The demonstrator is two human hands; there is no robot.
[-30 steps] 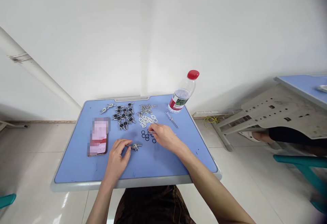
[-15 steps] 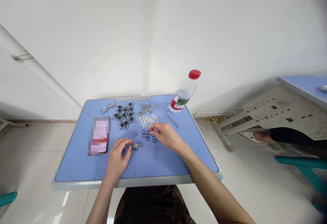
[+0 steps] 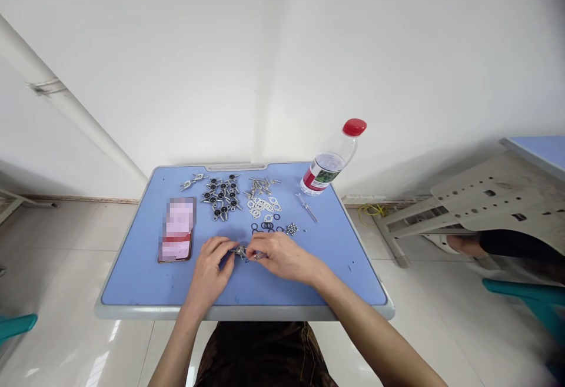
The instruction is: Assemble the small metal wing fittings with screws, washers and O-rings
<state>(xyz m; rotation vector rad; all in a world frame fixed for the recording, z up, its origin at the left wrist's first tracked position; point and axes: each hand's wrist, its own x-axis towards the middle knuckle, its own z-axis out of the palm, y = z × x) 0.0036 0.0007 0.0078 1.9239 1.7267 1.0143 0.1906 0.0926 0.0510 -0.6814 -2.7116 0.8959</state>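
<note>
Near the front middle of the blue table lies a small metal fitting, partly covered by fingers. My left hand pinches its left end between thumb and fingertips. At its right side, my right hand is closed on a thin clear tool, its fingertips over the fitting. Behind my right hand are several black rubber rings, white oval gaskets and a pile of small metal balls. Several metal fittings with black discs stand farther back, beside metal pins.
A phone lies at the left of the table. Two fittings are at the back left. A red-capped bottle stands back right, near a clear slender tool. A person's foot shows at right.
My right hand has moved from the black rings toward me and left, to the metal fitting. The ball pile has come into sight. The whole view has shifted slightly.
</note>
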